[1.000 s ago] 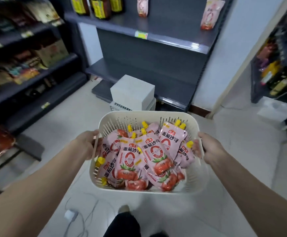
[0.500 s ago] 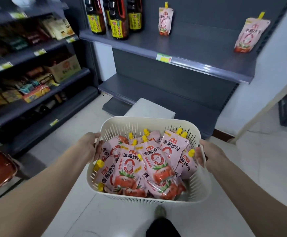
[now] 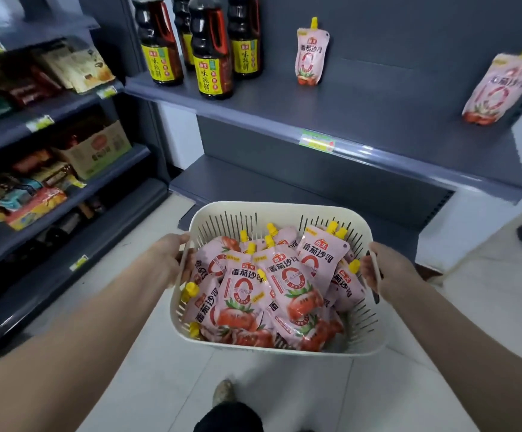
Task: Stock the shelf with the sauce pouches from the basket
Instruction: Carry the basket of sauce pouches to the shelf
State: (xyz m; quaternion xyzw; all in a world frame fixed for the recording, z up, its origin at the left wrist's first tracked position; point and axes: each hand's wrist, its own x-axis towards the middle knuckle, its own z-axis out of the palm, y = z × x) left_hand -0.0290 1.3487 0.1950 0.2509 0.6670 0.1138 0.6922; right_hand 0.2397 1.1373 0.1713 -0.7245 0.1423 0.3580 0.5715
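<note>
While the basket [image 3: 280,346] hangs in front of the grey shelf [image 3: 378,120], nothing has been stocked from it. Leftmost, dark sauce bottles [image 3: 211,54] stand on that shelf; right of them one pink pouch [image 3: 311,54] stands upright, and another shelf pouch [image 3: 502,88] leans at the far right end, with bare shelf between them. Below, the left hand [image 3: 166,263] wraps the basket's left rim, fingers closed around it; the right hand [image 3: 387,269] clamps the right rim the same way, fingertips curled inside. Between them the sauce pouches [image 3: 272,288] lie heaped and overlapping, yellow spouts pointing mostly away from the wearer. Judgement: pouches are soft, liquid-filled, glossy film, so likely slippery and floppy, moderately light singly but the full basket needs both hands. Best hold per pouch is probably the stiff top seam by the spout, or across the mid-body. Basket must be set down or shifted to one arm first. Risk: pouches slumping over once stood.
</note>
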